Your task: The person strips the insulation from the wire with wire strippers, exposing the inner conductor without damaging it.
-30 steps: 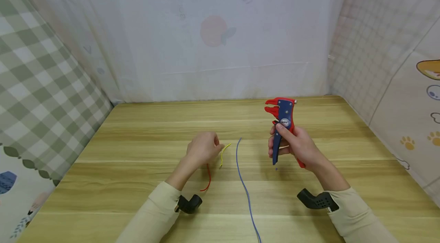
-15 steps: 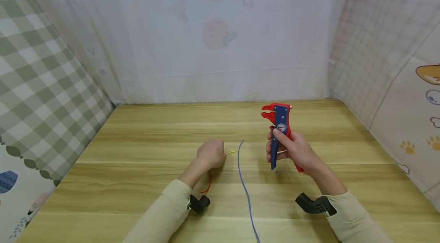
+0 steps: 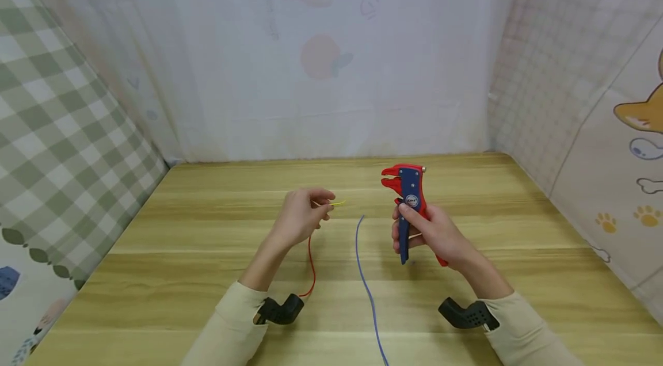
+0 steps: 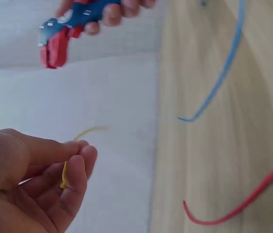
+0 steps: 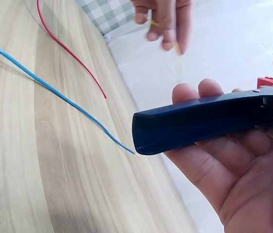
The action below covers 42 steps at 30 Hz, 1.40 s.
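Observation:
My left hand [image 3: 301, 215] pinches a short yellow wire [image 4: 85, 131] between thumb and fingertips, raised over the table. One end of the wire sticks out to the right, and the other hangs behind the thumb in the left wrist view. My right hand [image 3: 435, 235] grips red and blue wire strippers [image 3: 411, 187] by the handles, the thumb on the blue handle [image 5: 194, 121]. Their red jaws point left, with a gap between them. A long blue wire [image 3: 369, 291] lies between the hands. Below the left hand, a red wire [image 3: 313, 271] curves over the wood.
The wooden table [image 3: 207, 274] runs back to a white printed cloth [image 3: 233, 95]. A green checked cloth [image 3: 62, 101] hangs at the left, a patterned one [image 3: 575, 141] at the right. A tiny blue scrap [image 3: 413, 263] lies under the strippers.
The left hand has picked the yellow wire off the table and lifted it, baring more of the red wire. The wire strippers sit slightly further left and lower in the head view.

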Each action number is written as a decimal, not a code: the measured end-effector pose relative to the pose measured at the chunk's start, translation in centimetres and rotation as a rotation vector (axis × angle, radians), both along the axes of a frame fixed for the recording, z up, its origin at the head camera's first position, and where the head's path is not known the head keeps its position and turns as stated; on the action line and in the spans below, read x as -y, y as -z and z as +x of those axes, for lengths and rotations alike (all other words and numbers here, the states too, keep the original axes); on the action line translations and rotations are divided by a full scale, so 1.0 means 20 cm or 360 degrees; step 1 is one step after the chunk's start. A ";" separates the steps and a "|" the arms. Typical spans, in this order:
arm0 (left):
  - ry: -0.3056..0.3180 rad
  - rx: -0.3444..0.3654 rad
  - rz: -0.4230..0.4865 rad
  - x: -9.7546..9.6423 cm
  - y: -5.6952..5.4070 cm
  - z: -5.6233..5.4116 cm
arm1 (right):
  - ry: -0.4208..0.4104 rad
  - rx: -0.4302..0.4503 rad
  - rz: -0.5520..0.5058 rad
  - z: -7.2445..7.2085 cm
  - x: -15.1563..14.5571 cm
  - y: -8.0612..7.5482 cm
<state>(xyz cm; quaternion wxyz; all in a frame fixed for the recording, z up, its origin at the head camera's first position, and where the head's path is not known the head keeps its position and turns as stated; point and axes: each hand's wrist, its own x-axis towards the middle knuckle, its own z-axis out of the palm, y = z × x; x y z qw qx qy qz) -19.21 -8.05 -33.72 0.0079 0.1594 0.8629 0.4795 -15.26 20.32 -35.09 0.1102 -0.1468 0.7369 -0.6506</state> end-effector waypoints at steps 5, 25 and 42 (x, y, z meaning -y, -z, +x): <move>-0.0055 0.0015 0.0332 -0.01 -0.05 0.05 | -0.0104 -0.0065 0.0046 0.02 0.03 0.01; -0.0155 0.0087 0.0917 -0.12 -0.05 0.11 | -0.0285 -0.0101 0.0057 0.05 0.06 0.02; -0.0183 -0.0044 0.0669 -0.15 -0.05 0.15 | -0.0230 -0.0100 0.0021 0.05 0.07 0.03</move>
